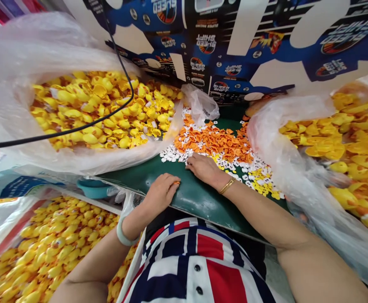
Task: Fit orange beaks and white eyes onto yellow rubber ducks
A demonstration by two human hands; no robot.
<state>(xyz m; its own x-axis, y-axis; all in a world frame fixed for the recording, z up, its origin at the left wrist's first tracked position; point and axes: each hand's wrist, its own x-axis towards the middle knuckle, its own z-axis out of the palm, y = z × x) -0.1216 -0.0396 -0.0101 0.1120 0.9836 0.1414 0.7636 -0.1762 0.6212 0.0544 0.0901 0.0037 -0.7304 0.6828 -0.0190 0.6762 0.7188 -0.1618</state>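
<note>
Left hand (161, 193) clenched on an orange bit (175, 183) on the green table (190, 202), right hand (204, 169) flat open beside white bits (171, 155), bagged rubber ducks (101, 105) both sides.

Green board (188, 206) — orange pieces (213, 141), white pieces (171, 153)

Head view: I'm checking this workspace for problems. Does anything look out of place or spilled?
The black cable sags across the open plastic bag of yellow rubber ducks, which looks out of place among the goods. Small white and yellow pieces also lie loose and mixed together on the green board.
</note>
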